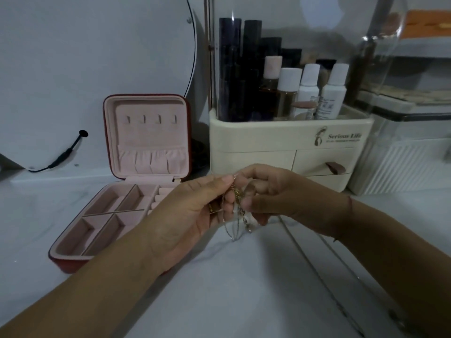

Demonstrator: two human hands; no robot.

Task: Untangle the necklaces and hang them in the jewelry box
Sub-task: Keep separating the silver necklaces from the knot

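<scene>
Both hands are up over the middle of the white worktop (244, 276), working a tangled bunch of thin necklaces (238, 206). The left hand (195, 211) has its thumb and fingers pinched on the chains near the top of the tangle, and the right hand (266, 193) is closed on the same bunch from the other side, so the two hands are basically touching. A few loops and a small pendant-looking bit hang down below the fingers, just above the worktop. Can't really tell how many chains are in there, it's too fine and blurry.

The jewelry box (122, 191) sits to the left, lid open and standing upright, red outside with pink lining. There's a row of four little hooks (150, 119) in the lid, with nothing on them, and a gathered pocket under them. The bottom tray has divided compartments.

Far right of the box there's a cream cosmetic organizer (280, 142) with drawers, holding bottles (310, 89) under a clear cover.
</scene>
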